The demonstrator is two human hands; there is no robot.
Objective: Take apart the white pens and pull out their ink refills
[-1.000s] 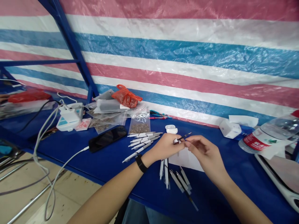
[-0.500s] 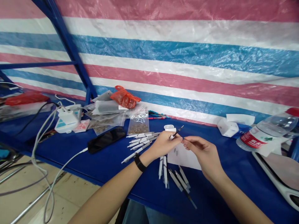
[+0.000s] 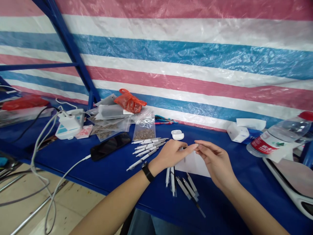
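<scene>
My left hand (image 3: 171, 153) is closed over a white pen, which its fingers almost wholly hide. My right hand (image 3: 215, 160) meets it fingertip to fingertip, thumb and fingers pinched on something too small to make out. Both hands hover over a white sheet of paper (image 3: 195, 168) on the blue table (image 3: 117, 169). Just below the hands lie several loose pen barrels and refills (image 3: 182, 186). A row of assembled white pens (image 3: 149, 147) lies to the left of my left hand.
A black phone (image 3: 111, 146) on a white cable, bags of small parts (image 3: 145, 129), an orange bag (image 3: 129, 101) and a charger (image 3: 68, 125) sit to the left. A white earbud case (image 3: 177, 134) is behind the hands. A water bottle (image 3: 276, 137), white box (image 3: 238, 133) and white device (image 3: 293, 186) stand right.
The pen's black tip, sticking up from my left hand before, is now covered. My hands have closed together and dropped slightly toward the paper.
</scene>
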